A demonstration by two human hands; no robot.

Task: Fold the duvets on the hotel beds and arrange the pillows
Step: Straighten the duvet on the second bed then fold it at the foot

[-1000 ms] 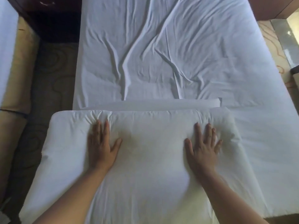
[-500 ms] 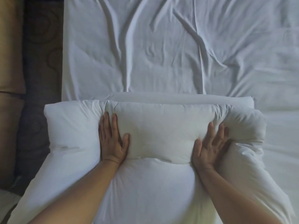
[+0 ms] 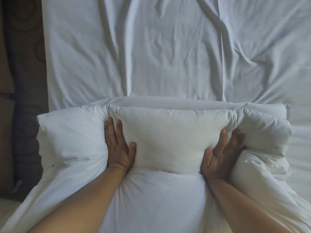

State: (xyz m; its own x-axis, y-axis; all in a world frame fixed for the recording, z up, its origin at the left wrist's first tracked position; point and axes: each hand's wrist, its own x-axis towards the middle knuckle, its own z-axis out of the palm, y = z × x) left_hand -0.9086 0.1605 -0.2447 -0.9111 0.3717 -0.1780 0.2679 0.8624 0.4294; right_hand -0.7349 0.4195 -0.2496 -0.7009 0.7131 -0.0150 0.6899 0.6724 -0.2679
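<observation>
Bed (image 3: 168, 56); pillow (image 3: 168, 137) between fingers (image 3: 117, 132) (squeezed)

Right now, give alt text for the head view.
Two bare hands, left hand and right hand, press edge-down into a white pillow, puffing up its middle. It lies on a wrinkled white sheet.

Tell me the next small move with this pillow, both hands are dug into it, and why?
Probably ease both hands out and smooth the top flat. The left hand and right hand are pressed edge-on into the plump white pillow, pinching it into a raised middle with bulging ends. It also overhangs the left edge of the wrinkled white bed sheet, so a nudge rightward may follow.
</observation>
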